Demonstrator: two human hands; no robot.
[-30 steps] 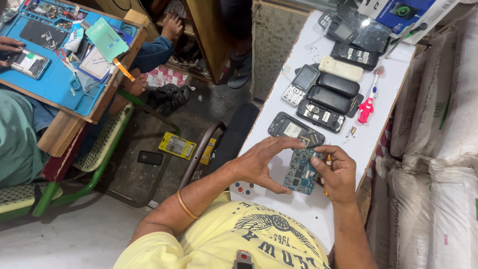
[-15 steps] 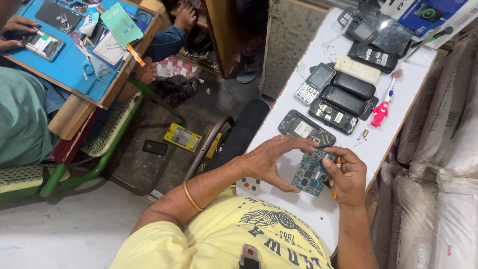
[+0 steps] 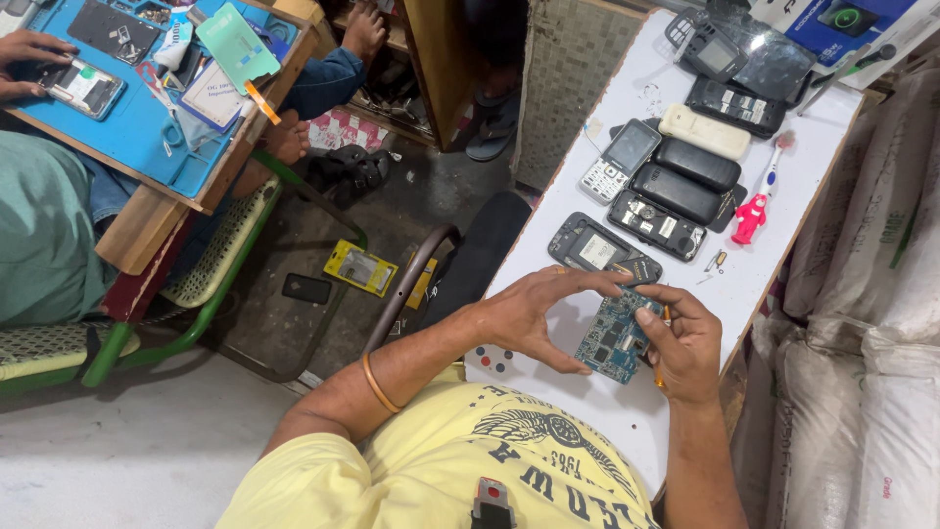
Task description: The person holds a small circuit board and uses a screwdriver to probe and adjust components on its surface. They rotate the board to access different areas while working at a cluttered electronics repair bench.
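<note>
My left hand (image 3: 534, 312) and my right hand (image 3: 685, 343) together hold a small blue-green circuit board (image 3: 611, 336) just above the white table (image 3: 627, 411). The left fingers arch over its top edge and the thumb props its lower left. My right hand grips the board's right side and also carries a thin orange-handled tool (image 3: 664, 345) against the palm. An opened dark phone body (image 3: 599, 250) lies on the table just beyond the board.
Several phones and back covers (image 3: 685, 176) lie further up the table, with a red toothbrush-like figure (image 3: 752, 217) and a blue box (image 3: 842, 24). White sacks (image 3: 881, 323) stand right. Another person (image 3: 39, 225) works at a blue mat (image 3: 127, 118) at left.
The view has shifted slightly; both hands keep hold of the circuit board, which sits a little lower and more to the right in the picture.
</note>
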